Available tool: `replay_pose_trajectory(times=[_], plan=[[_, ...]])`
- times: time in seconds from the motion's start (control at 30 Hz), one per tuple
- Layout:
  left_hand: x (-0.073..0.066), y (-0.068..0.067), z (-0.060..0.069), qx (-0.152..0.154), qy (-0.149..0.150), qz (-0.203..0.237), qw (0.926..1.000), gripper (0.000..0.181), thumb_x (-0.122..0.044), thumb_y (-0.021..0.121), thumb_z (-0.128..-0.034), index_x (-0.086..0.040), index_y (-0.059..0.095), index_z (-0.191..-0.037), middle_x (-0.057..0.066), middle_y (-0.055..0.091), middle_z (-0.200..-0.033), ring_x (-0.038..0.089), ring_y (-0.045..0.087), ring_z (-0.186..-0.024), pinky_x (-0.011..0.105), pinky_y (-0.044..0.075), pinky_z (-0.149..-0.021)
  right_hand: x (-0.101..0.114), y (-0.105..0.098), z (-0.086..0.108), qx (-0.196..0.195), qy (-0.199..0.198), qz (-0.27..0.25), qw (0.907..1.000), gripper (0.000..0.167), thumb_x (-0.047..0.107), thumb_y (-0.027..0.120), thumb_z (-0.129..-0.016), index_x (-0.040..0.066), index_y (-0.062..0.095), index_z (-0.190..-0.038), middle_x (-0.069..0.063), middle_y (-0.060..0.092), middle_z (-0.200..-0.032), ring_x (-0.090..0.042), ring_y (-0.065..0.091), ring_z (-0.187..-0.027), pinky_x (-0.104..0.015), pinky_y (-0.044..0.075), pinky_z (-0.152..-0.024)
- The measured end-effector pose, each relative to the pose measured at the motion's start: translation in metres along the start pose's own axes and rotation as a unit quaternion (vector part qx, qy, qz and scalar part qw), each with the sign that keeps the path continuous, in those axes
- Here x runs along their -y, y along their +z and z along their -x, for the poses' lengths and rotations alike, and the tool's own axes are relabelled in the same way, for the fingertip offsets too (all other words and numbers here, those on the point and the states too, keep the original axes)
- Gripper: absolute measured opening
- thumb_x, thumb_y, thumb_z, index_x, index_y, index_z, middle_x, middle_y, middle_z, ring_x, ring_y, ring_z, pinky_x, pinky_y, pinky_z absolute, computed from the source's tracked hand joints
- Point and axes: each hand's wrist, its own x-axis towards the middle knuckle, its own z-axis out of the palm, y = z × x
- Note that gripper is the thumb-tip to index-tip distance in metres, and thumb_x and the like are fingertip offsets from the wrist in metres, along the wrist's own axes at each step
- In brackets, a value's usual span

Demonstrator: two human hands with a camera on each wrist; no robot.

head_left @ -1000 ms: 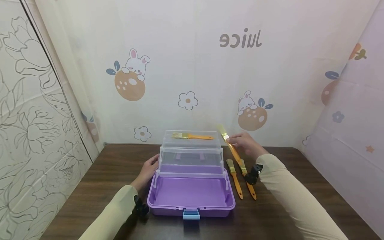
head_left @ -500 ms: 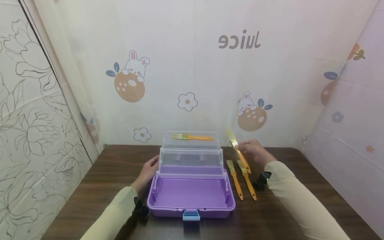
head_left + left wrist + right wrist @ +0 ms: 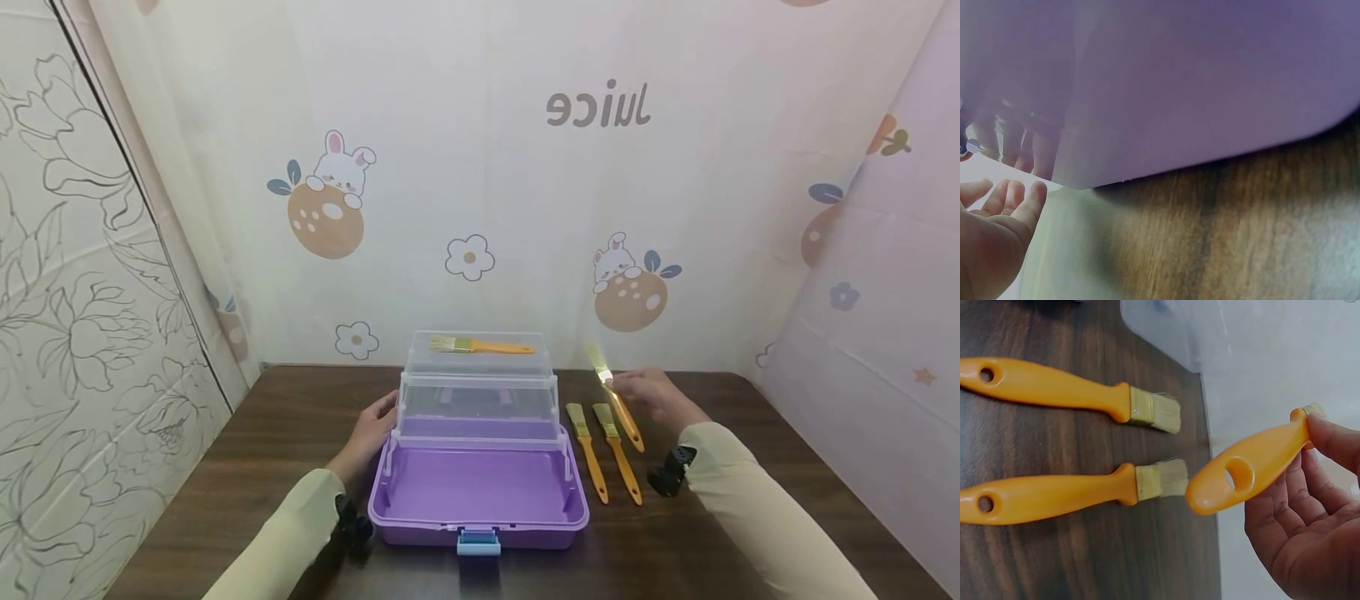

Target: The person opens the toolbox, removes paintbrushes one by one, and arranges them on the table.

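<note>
A person's right hand [image 3: 652, 396] pinched a flat paintbrush [image 3: 625, 419] between thumb and fingers near the metal band, where bristles and handle met. The brush was tilted, pale bristles pointing away and slightly left, its orange handle with a hanging hole slanting back toward the person. It was to the right of a purple toolbox [image 3: 480, 487] and near two matching brushes, the inner brush [image 3: 592, 462] and the outer brush [image 3: 624, 467], which lay side by side on a dark wood-grain table [image 3: 262, 450], bristles facing away from the person.

The left hand [image 3: 371, 429] was at the toolbox's left side, fingers extended and slightly spread, clamped on nothing; whether the fingertips touched the plastic could not be told. Clear trays [image 3: 435, 393] rose in tiers at the back of the toolbox, and a fourth brush [image 3: 495, 347] lay crosswise at the top tier, bristles to the left. A light blue latch [image 3: 478, 542] was centred on the front. Behind the table hung a pale curtain [image 3: 405, 167] printed with rabbits, oranges and flowers.
</note>
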Motion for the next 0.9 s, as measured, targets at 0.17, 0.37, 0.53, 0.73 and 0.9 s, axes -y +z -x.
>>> replay_pose_trajectory(times=[0.17, 0.37, 0.53, 0.73, 0.9], plan=[[0.001, 0.0, -0.001, -0.004, 0.001, -0.006, 1.0, 0.053, -0.019, 0.048, -0.1003, 0.008, 0.032, -0.143, 0.029, 0.038, -0.143, 0.04, 0.038, -0.13, 0.049, 0.034, -0.105, -0.011, -0.001, 0.003, 0.0, 0.001, -0.005, 1.0, 0.054, 0.018, 0.055, -0.097, -0.017, 0.039, -0.134, -0.034, 0.047, -0.131, -0.042, 0.052, -0.114, -0.049, 0.048, -0.092], [0.0, 0.0, -0.002, -0.004, -0.003, -0.006, 1.0, 0.054, -0.022, 0.048, -0.1005, 0.007, 0.033, -0.144, 0.029, 0.039, -0.142, 0.04, 0.039, -0.129, 0.05, 0.035, -0.104, -0.02, -0.005, 0.005, -0.005, 0.013, -0.004, 0.9999, 0.056, 0.02, 0.056, -0.096, -0.018, 0.039, -0.133, -0.034, 0.048, -0.129, -0.04, 0.054, -0.111, -0.048, 0.049, -0.089], [-0.003, 0.001, -0.001, -0.004, 0.0, -0.005, 1.0, 0.053, -0.021, 0.048, -0.1008, 0.008, 0.033, -0.143, 0.029, 0.039, -0.142, 0.04, 0.039, -0.129, 0.05, 0.035, -0.105, -0.028, -0.01, 0.005, -0.004, 0.02, -0.01, 0.9997, 0.057, 0.021, 0.057, -0.096, -0.018, 0.038, -0.134, -0.034, 0.049, -0.129, -0.036, 0.058, -0.107, -0.046, 0.051, -0.086], [-0.003, 0.001, 0.0, -0.002, 0.004, -0.007, 1.0, 0.054, -0.021, 0.047, -0.1012, 0.009, 0.031, -0.144, 0.03, 0.037, -0.142, 0.042, 0.038, -0.129, 0.051, 0.035, -0.105, -0.038, -0.016, 0.009, 0.001, 0.021, 0.009, 0.9997, 0.059, 0.028, 0.056, -0.097, -0.017, 0.042, -0.132, -0.033, 0.051, -0.128, -0.04, 0.055, -0.11, -0.049, 0.05, -0.087], [-0.001, 0.0, -0.001, -0.005, -0.001, -0.012, 0.9999, 0.054, -0.021, 0.048, -0.1008, 0.008, 0.033, -0.143, 0.029, 0.04, -0.141, 0.041, 0.04, -0.128, 0.051, 0.036, -0.103, -0.046, -0.019, 0.011, -0.013, 0.044, 0.009, 0.9989, 0.06, 0.03, 0.058, -0.096, -0.016, 0.043, -0.132, -0.033, 0.047, -0.131, -0.045, 0.048, -0.117, -0.052, 0.046, -0.092]])
